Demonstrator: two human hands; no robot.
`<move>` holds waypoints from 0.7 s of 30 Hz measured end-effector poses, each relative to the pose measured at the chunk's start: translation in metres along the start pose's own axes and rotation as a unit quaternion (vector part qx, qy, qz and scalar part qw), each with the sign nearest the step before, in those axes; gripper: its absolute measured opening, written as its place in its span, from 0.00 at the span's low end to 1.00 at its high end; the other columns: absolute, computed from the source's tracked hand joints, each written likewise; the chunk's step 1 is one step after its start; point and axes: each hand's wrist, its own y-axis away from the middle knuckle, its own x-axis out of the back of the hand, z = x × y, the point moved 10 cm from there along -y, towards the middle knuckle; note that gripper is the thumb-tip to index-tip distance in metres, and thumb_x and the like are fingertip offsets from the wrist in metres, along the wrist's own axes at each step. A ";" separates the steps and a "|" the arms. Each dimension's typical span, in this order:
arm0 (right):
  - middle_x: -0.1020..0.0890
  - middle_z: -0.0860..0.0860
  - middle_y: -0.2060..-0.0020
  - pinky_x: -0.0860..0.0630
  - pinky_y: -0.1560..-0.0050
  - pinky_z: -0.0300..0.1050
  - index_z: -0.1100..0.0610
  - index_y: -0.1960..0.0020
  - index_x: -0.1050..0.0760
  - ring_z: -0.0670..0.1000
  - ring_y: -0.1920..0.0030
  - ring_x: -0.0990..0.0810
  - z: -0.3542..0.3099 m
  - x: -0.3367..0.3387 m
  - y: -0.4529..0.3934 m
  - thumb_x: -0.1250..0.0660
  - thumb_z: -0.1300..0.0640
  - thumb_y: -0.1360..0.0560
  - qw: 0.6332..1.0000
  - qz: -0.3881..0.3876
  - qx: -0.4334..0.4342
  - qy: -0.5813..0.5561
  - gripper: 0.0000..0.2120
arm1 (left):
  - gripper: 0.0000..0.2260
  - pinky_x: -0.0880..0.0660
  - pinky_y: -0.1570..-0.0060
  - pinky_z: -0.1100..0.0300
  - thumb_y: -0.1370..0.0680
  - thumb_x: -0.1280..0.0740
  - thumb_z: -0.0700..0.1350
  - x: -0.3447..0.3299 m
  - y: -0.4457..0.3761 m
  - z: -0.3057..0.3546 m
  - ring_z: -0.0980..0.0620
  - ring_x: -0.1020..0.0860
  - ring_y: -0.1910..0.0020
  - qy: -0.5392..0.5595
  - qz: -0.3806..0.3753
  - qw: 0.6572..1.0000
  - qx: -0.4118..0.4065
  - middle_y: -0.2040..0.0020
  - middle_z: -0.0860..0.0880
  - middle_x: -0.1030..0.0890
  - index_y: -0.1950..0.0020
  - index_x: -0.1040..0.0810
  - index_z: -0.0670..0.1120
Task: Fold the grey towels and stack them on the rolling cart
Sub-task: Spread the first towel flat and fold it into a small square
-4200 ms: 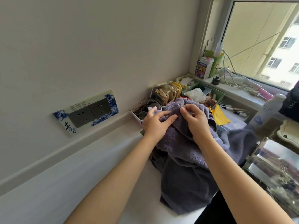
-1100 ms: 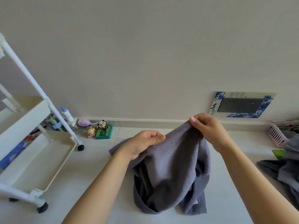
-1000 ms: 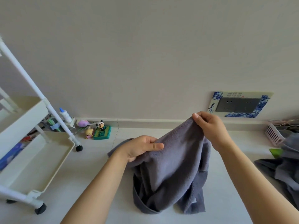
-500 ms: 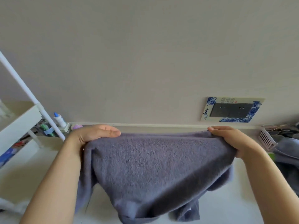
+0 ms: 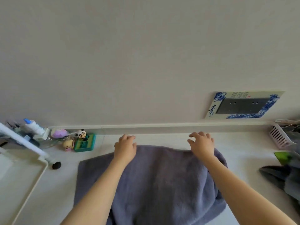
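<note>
Neither grip holds anything: left hand (image 5: 125, 147) and right hand (image 5: 202, 146) rest loose-fingered at the far edge of the grey towel (image 5: 155, 184), spread on the counter (image 5: 162, 138). Rolling cart (image 5: 17, 177) tray at left; pink basket (image 5: 280, 140) at right, contents unclear.

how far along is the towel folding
Early. Done: one grey towel is spread on the counter. In hand: left hand and right hand rest at its far edge, fingers loose. Left: folding it, the grey pile at right, and the cart tray holds no towels.
</note>
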 end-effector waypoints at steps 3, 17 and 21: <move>0.25 0.47 0.39 0.41 0.37 0.45 0.47 0.40 0.24 0.52 0.37 0.34 -0.021 -0.034 0.013 0.39 0.48 0.22 0.995 -0.033 0.091 -0.009 0.13 | 0.17 0.35 0.38 0.53 0.20 0.44 0.48 -0.049 0.017 0.004 0.45 0.33 0.34 -0.002 -0.068 0.998 0.007 0.33 0.46 0.30 0.33 0.28 0.49; 0.45 0.52 0.24 0.60 0.26 0.54 0.43 0.25 0.45 0.55 0.24 0.50 -0.043 -0.119 0.027 0.59 0.34 0.23 0.958 -0.145 0.181 0.172 0.29 | 0.21 0.47 0.28 0.48 0.22 0.45 0.52 -0.066 0.050 -0.053 0.45 0.37 0.27 0.026 0.037 0.997 -0.064 0.27 0.42 0.34 0.32 0.26 0.46; 0.23 0.51 0.37 0.44 0.35 0.55 0.45 0.36 0.25 0.56 0.35 0.25 -0.098 -0.149 0.115 0.60 0.32 0.23 0.925 -0.193 0.303 0.127 0.32 | 0.28 0.48 0.31 0.36 0.22 0.44 0.54 -0.079 0.095 -0.102 0.37 0.42 0.26 -0.037 0.003 0.990 0.134 0.25 0.38 0.41 0.24 0.41 0.46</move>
